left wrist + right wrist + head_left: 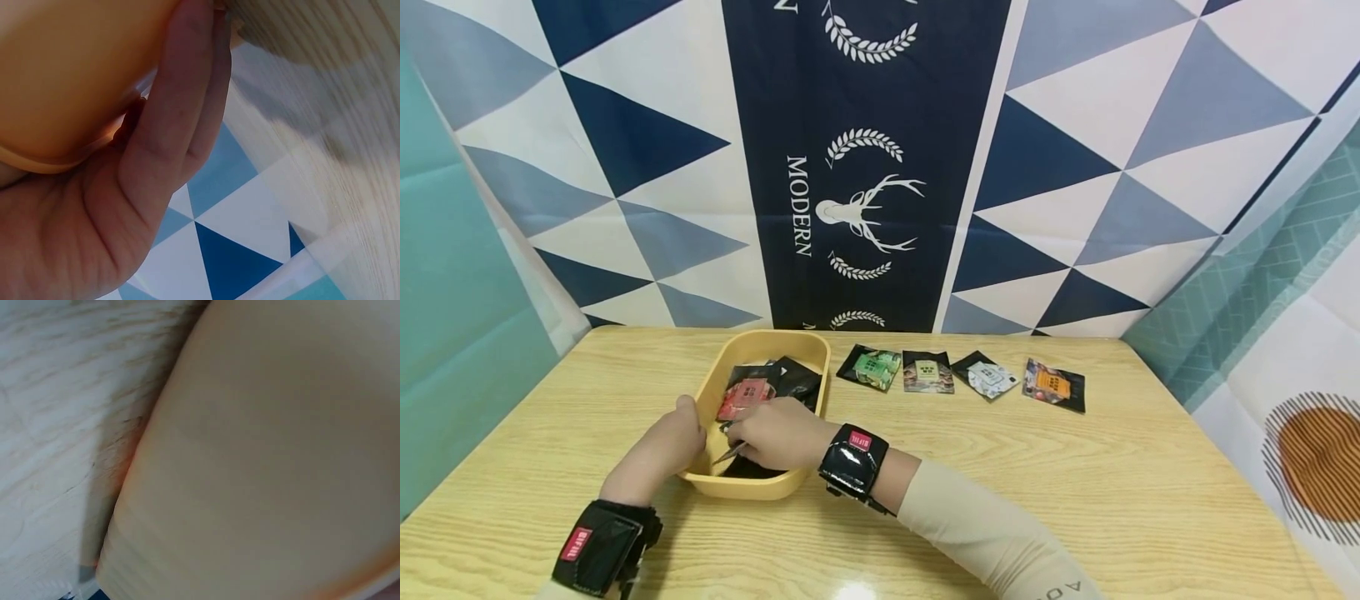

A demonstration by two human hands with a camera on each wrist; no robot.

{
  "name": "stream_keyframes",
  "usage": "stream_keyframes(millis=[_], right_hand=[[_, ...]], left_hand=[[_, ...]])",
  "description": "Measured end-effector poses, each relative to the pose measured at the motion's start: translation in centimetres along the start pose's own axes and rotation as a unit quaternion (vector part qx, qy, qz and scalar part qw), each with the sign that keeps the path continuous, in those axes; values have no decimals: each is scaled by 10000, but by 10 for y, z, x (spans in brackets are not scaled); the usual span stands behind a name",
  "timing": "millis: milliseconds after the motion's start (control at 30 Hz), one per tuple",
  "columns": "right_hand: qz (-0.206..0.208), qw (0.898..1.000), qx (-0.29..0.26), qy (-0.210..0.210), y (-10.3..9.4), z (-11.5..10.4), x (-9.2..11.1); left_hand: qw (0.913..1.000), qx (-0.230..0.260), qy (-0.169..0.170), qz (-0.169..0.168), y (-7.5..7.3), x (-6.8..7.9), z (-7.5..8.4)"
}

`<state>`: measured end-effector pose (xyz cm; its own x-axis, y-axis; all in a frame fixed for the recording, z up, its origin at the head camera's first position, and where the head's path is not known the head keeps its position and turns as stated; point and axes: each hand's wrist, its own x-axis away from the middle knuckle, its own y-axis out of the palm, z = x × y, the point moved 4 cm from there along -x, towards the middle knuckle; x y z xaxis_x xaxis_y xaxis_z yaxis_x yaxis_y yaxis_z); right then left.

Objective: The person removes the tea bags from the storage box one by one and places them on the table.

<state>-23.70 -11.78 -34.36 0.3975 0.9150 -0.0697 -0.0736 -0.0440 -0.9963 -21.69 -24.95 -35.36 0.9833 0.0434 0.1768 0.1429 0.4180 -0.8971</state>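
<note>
A yellow plastic bin (709,482) stands on the table at centre left. My left hand (672,442) holds its left side, thumb at the rim and fingers along the outer wall (69,69). My right hand (786,433) reaches over the right rim into the bin. Its fingertips pinch a thin packet (730,452), seen nearly edge-on and partly hidden by the hand. Behind that hand lie a black packet with a red label (750,393) and more dark packets (799,379). The right wrist view shows mostly the bin's outer wall (250,450).
Right of the bin, a row of flat packets lies on the wooden table (1000,483): a green one (872,368), a brown one with a pale label (928,372), a white-and-black one (987,376) and an orange one (1054,385). A patterned curtain (865,167) hangs behind.
</note>
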Motion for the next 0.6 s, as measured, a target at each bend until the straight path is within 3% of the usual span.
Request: stream_keyframes(millis=[133,333,467,600], right_hand=[[88,9995,-194,235,-7,2,4],[187,9911,-1191,572,-17,13,11],[335,9765,-1988,758,-23,23,16],[425,9547,-2682,1218,-26,35,24]], left_hand=[[10000,-49,-38,-34,0,0,0],[9999,-135,-63,-41,0,0,0],[9998,-201,29,53,-1,0,-1],[9996,-234,105,130,0,1,0]])
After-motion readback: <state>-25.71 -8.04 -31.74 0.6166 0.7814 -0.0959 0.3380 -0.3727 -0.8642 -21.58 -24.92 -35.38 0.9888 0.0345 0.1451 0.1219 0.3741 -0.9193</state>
